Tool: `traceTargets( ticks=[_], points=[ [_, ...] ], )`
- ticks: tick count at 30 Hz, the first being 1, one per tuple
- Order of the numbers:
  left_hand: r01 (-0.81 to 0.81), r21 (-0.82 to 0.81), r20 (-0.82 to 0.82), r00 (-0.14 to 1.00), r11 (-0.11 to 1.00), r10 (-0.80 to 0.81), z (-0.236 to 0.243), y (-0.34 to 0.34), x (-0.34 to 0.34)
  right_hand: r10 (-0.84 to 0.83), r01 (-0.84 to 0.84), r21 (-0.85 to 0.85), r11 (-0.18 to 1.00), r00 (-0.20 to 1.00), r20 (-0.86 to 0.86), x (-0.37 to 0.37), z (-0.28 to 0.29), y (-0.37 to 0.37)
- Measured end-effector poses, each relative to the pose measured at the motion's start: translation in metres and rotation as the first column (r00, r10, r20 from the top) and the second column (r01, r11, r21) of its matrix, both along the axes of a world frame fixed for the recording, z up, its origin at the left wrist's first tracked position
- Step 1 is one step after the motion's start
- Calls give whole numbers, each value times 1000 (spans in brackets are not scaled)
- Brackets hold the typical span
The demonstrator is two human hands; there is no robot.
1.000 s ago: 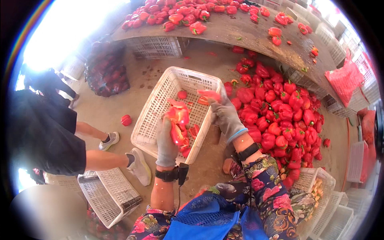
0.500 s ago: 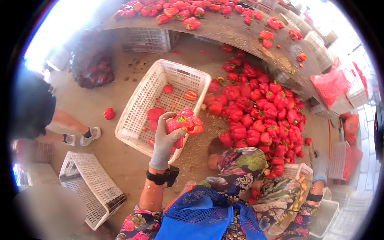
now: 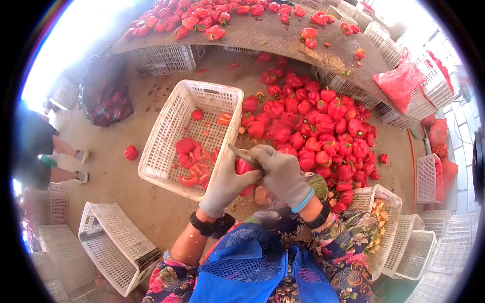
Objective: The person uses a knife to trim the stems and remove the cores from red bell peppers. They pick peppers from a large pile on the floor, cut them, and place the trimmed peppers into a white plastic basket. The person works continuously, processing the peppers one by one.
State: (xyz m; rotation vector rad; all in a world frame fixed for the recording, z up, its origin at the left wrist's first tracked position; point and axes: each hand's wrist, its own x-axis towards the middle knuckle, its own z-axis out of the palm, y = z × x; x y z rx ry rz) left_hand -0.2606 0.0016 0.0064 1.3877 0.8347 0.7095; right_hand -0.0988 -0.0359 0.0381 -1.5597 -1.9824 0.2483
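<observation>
1. The largest thing is a brown table (image 3: 273,36) at the far side; many whole peppers (image 3: 205,23) lie on it.
2. Next is a heap of red peppers (image 3: 318,126) on the floor, beyond the hands and to their right.
3. A white crate (image 3: 160,136) stands upright just left of this heap. Inside it lie cut pepper pieces (image 3: 194,166), mostly toward its near end.
4. At the near left there is a tipped crate (image 3: 116,232), well apart from the hands.
5. The right hand (image 3: 283,174), in a grey glove, is closed around a knife; its fingers mostly hide the handle.
6. The left hand (image 3: 226,184), also gloved, grasps one pepper firmly.
7. This held pepper (image 3: 244,166) is between the two hands, beside the near right corner of the white crate. The gloves cover a good part of it.
8. The smallest is the knife (image 3: 242,156): its thin blade passes across the held pepper, but I cannot tell how deep it cuts.
</observation>
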Motion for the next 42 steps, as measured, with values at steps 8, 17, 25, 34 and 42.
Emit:
traceTargets(
  ticks=[8, 17, 25, 34, 42],
  points=[
    [128, -61, -142, 980, 990, -136, 9, 13, -40, -20, -425, -355, 833, 617, -786, 6, -10, 15],
    [-135, 626, -440, 752, 768, 491, -21, 90, -93, -363, -482, -229, 846, -205, -909, 8, -27, 45],
    [-243, 62, 7, 970, 968, 243, -6, 34, -15, -423, -424, -398, 814, 37, -905, -18, -28, 43],
    [-365, -312, 173, 886, 877, 431, -35, 19, -20, -30, 78, 165, 983, 961, -276, -45, -40, 50],
    [-201, -416, 300, 890, 887, 343, -3, 28, -44, -187, -180, -451, 874, 731, -656, -31, -39, 50]
  ],
)
